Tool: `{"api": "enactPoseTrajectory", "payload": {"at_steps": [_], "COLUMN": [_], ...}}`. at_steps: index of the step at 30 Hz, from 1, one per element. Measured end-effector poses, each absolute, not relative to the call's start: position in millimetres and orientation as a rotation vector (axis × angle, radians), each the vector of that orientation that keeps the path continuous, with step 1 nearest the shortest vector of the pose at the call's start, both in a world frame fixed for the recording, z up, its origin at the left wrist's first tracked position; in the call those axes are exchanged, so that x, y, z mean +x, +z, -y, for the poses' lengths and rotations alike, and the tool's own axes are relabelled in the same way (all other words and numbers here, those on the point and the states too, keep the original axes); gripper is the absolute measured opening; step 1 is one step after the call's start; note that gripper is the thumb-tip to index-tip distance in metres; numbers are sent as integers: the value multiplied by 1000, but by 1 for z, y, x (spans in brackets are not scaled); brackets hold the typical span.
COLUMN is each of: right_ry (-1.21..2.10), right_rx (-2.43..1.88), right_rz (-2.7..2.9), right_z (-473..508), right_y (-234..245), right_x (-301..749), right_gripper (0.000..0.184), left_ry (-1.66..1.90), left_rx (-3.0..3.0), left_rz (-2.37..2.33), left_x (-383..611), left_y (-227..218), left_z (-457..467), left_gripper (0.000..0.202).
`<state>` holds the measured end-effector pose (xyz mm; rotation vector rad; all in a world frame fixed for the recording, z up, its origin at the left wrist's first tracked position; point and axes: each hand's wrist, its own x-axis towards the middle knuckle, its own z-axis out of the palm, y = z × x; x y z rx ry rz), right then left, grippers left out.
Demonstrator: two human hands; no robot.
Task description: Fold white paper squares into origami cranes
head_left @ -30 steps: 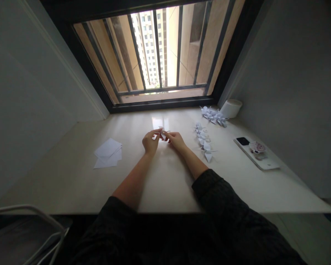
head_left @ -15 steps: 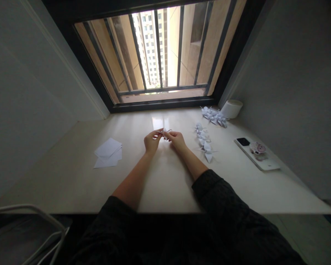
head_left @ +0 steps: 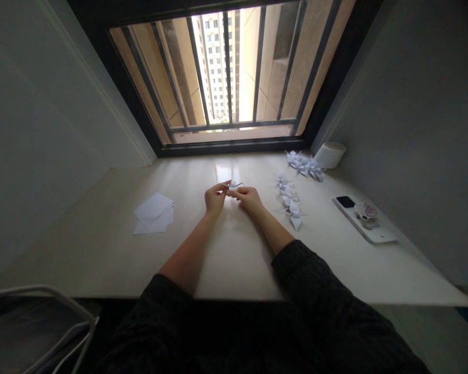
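Note:
Between my two hands, above the middle of the pale sill, is a small white folded paper crane [head_left: 234, 184] with thin points sticking out. My left hand [head_left: 215, 198] pinches it from the left, fingers closed. From the right, my right hand [head_left: 248, 197] grips its lower side between thumb and fingers. Fingertips cover part of the paper. To the right of my right hand, several finished paper cranes [head_left: 290, 200] lie in a row. A small stack of white paper sheets [head_left: 154, 212] lies to the left of my left hand.
More paper cranes [head_left: 304, 165] are heaped at the back right beside a white paper roll [head_left: 329, 155]. A white phone [head_left: 364, 221] with a round grip lies on the right of the sill [head_left: 234, 259]. A barred window stands behind; white tubing [head_left: 42, 291] is at lower left.
My right fingers have shifted slightly down and left on the crane, so more of its top shows. Both hands keep hold, and the view has tilted slightly.

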<state>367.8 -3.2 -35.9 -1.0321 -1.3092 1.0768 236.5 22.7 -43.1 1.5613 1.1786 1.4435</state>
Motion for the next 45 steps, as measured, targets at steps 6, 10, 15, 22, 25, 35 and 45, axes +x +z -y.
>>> {"api": "enactPoseTrajectory", "payload": {"at_steps": [6,10,15,22,25,35,45], "right_ry": [1045,1057,1060,1119,1121,1142,792], "right_rx": [-1032,-1073,-1087,-1058,-1009,-894,-1179], "right_rz": [1378,1403,1316,1286,1283,1300,1364], "right_z": [5,6,10,8,5,-1,3], "right_y": [-34,-33,-31,-31,-34,-45,-34], "right_x": [368,369,368,367,368,373,398], "right_gripper": [41,42,39,41,36,30,39], "left_ry": [1462,1449,1426,1420,1430,1433,1447], "left_rx": [1547,1528,1575,1525,1469,1272,1291], "left_rz": [-1193,-1198,-1189,-1160,-1112,-966,-980], "left_x": [236,235,233,234,233,231,230], "left_y": [-43,-44,-45,-47,-51,-51,-51], "left_z": [-24,-25,-26,-28,-31,-34,-35], "left_gripper": [29,27,23,29,31,35,38]}}
